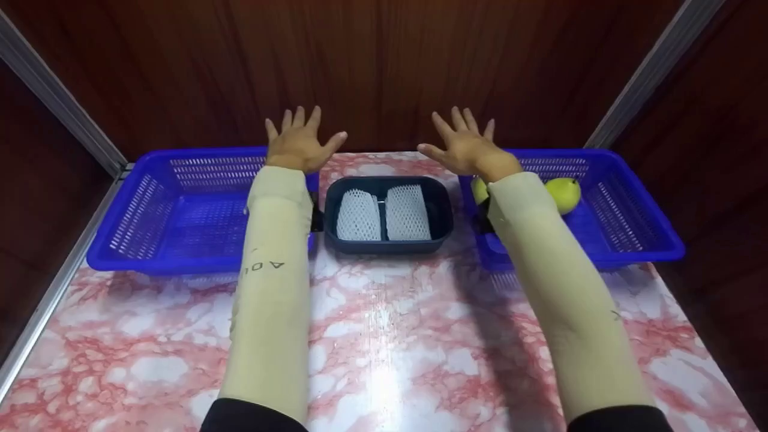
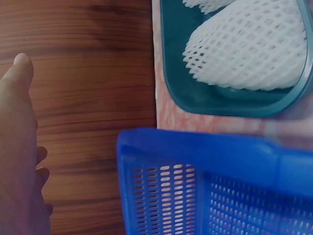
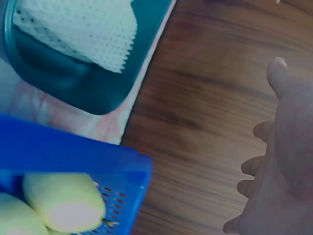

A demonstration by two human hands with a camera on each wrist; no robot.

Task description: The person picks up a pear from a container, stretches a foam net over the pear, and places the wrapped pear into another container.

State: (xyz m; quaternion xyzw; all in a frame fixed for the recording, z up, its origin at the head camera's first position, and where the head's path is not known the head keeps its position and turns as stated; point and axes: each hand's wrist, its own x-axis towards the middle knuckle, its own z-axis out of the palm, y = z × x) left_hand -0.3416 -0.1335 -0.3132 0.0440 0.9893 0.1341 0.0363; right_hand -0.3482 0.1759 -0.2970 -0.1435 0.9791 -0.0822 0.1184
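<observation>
Both hands are stretched forward with fingers spread and hold nothing. My left hand [image 1: 298,144] is over the back right corner of the left blue basket [image 1: 114,240], which shows no contents. Above the back left corner of the right blue basket [image 1: 660,243] is my right hand [image 1: 467,150]. Yellow-green pears [image 1: 563,195] lie in that basket, partly hidden by the right sleeve; the right wrist view shows pears [image 3: 66,200] close together. Between the baskets stands a dark teal container [image 1: 389,246] holding white foam net sleeves [image 1: 408,213] side by side, split by a divider.
The table [image 1: 384,336] has a red and white marbled top. A dark wood panel [image 1: 378,72] rises behind it, with metal-framed panels at left and right. Both forearms, in pale sleeves, pass over the baskets' inner sides.
</observation>
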